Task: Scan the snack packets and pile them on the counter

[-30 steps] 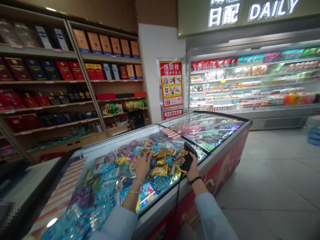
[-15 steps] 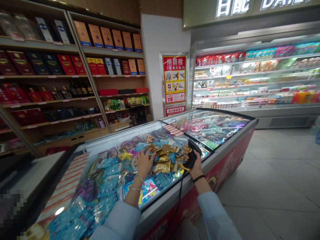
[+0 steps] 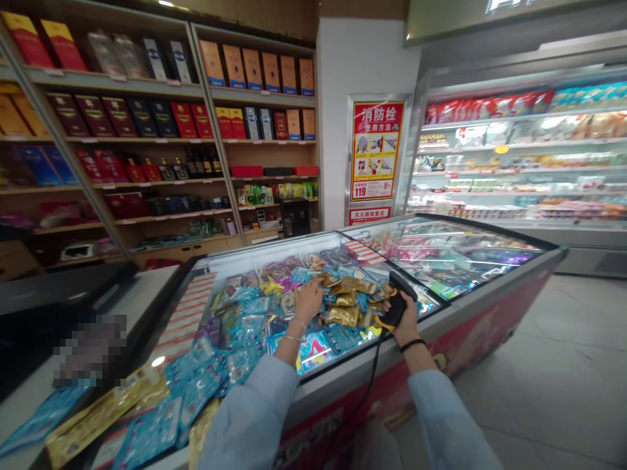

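My right hand [image 3: 408, 321] is closed around a black and yellow barcode scanner [image 3: 396, 301], whose cord hangs down over the chest freezer's front. The scanner is just right of a heap of gold snack packets [image 3: 343, 316]. At the left side of that heap lies my left hand [image 3: 307, 301], palm down, fingers stretched over the packets; their tips are partly hidden. Blue snack packets [image 3: 249, 329] spread over the glass top beside and in front of my left hand.
The chest freezer [image 3: 337, 375] stretches away to the right. More blue packets [image 3: 154, 431] and a long gold packet strip [image 3: 105, 411] lie at its near left end. Behind are shelves of boxed bottles [image 3: 174, 121], a red fire hydrant sign [image 3: 377, 151] and a lit refrigerated display [image 3: 509, 163].
The view has turned left, so everything sits further right and more packets show at the lower left. My left hand's fingers are closer together; my right hand still holds the scanner.
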`<state>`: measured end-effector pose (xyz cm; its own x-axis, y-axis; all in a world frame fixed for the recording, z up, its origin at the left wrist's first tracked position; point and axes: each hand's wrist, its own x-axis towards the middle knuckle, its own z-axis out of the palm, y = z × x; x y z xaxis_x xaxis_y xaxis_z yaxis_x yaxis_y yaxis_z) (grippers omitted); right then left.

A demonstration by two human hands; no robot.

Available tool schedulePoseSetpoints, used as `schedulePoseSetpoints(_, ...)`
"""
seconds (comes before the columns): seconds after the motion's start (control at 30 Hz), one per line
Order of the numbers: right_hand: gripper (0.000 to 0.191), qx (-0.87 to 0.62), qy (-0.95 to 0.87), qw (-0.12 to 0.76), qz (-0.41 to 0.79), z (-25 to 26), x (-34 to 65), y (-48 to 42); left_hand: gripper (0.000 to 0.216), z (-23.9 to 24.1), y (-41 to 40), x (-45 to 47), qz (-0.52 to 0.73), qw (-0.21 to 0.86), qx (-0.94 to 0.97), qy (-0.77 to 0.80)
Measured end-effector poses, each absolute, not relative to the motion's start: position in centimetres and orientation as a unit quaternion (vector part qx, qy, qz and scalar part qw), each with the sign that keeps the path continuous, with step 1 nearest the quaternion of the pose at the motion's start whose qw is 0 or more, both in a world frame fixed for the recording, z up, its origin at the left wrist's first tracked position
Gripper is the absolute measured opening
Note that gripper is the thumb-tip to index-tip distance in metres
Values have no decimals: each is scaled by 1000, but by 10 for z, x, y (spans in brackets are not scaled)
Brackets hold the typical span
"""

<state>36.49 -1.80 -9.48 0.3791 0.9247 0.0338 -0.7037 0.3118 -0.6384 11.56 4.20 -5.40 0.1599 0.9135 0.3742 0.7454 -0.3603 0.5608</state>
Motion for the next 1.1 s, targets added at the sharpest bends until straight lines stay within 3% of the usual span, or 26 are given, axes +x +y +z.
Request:
schedulePoseSetpoints(0.17,29,-298,-205,775,519,-81,359,-23,41,3,43,73,452,134,716,514)
schedulePoseSetpoints(0.37,26,-261,-291,754,528,-31,308,-21,36,51,19,-65,495,78,686,527)
schedulePoseSetpoints(0.53,24,-225,-357,695,582,-5,218,-8,36,28,-21,-196,406,142,649,628)
schedulePoseSetpoints(0.7,22,-211,-390,597,669,-12,122,9,37,-2,-65,-285,222,150,630,729)
schedulePoseSetpoints(0.83,23,-221,-398,523,721,-27,63,21,45,-16,-90,-306,91,91,601,789)
schedulePoseSetpoints(1.1,24,-250,-394,451,761,-59,25,37,40,-34,-101,-299,29,47,580,813)
